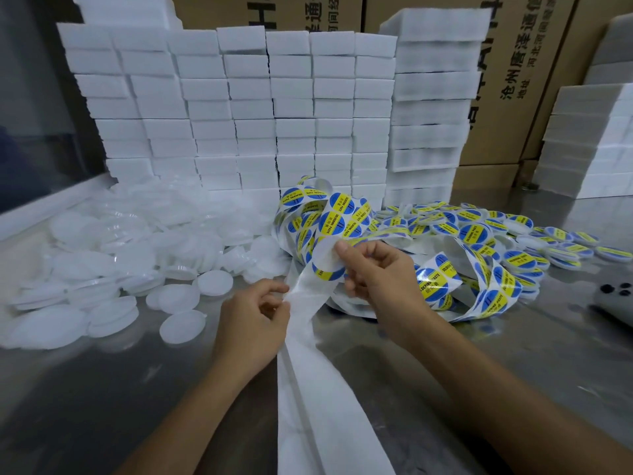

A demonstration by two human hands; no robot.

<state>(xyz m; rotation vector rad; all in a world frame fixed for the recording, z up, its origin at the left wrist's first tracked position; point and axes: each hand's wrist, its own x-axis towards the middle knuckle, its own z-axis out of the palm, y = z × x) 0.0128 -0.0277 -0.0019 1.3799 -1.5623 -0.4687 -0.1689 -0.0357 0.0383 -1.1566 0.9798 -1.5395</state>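
Observation:
A long white backing strip (pixel 308 371) runs from the table's near edge up to a tangle of round blue and yellow stickers (pixel 329 217). My left hand (pixel 253 323) pinches the bare strip at its left edge. My right hand (pixel 373 272) pinches one round sticker (pixel 325 269) between thumb and fingers, partly lifted off the strip. A heap of plain white round lids (pixel 113 255) lies to the left. Lids with stickers on them (pixel 520 234) are spread at the right.
Stacks of white foam blocks (pixel 239 108) form a wall at the back, with more at the right (pixel 589 142). Brown cardboard boxes (pixel 534 63) stand behind. A grey device (pixel 616 299) lies at the right edge of the metal table (pixel 102 406).

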